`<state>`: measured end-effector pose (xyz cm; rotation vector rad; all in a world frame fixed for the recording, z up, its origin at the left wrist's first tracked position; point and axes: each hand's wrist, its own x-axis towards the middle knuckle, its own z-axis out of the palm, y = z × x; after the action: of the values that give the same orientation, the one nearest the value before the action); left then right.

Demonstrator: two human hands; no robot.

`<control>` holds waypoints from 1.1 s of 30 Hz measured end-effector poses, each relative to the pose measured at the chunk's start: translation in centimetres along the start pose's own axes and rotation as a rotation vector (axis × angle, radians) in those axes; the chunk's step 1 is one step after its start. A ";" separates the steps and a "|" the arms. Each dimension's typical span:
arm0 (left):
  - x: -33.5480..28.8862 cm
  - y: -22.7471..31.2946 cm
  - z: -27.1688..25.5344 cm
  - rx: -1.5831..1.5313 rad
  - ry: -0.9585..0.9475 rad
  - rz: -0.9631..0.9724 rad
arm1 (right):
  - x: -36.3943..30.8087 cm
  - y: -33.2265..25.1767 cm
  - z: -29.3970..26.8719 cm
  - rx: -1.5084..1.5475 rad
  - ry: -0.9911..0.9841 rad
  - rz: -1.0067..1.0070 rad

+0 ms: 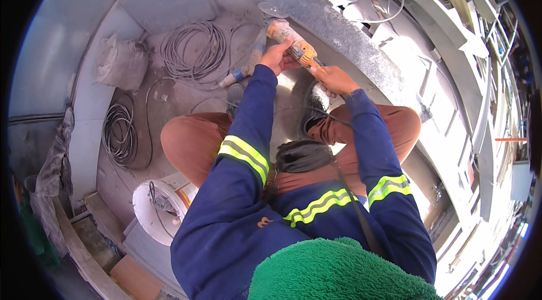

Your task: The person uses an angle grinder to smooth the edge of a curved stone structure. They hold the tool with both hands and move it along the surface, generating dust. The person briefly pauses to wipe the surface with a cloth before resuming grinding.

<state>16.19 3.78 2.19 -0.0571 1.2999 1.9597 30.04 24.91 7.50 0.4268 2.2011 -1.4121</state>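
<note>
In the head view, the left hand (278, 56) is wrapped around the middle of a dusty orange power tool (305, 51), while the right hand (337, 81) is closed around its rear end, nearer the body. The tool is held off the floor (169, 97), ahead of the person's knees, slanting away to the upper left, with a round disc (273, 10) at its far end. The disc is near the edge of a long grey panel (333, 23); whether they touch I cannot tell. Just left of the left hand, a second dusty tool (232, 78) with a blue band lies on the floor, partly hidden by the sleeve. Beyond it sits a large coil of grey cable (193, 51), with a smaller dark coil (119, 135) farther left and a dusty, crumpled sack (122, 63) between the two coils and the wall. A white bucket (148, 209) lies tilted beside the left thigh, a cord inside it. A black pouch (304, 156) rests at the person's lap.
</note>
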 end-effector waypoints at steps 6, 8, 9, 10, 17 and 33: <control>-0.4 0.8 0.3 0.042 -0.001 -0.007 | -0.1 -0.2 -0.2 0.010 -0.014 0.014; -0.8 0.6 -0.3 0.081 -0.061 -0.045 | -0.8 0.6 -0.3 0.029 -0.047 0.032; -0.9 0.5 -0.4 0.072 -0.070 -0.039 | -0.9 0.8 -0.2 0.030 -0.047 0.015; -0.9 0.4 -0.4 0.067 -0.066 -0.038 | -0.9 0.9 -0.3 0.021 -0.036 0.015; -0.4 0.9 0.7 0.098 0.111 -0.011 | 0.5 -0.3 0.0 0.030 -0.006 0.005; -0.8 1.4 0.5 0.180 0.083 -0.041 | -0.2 0.1 -0.3 0.006 -0.011 0.016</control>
<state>16.07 3.49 3.88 -0.0775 1.5124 1.8153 30.13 25.18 7.65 0.4362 2.1802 -1.4104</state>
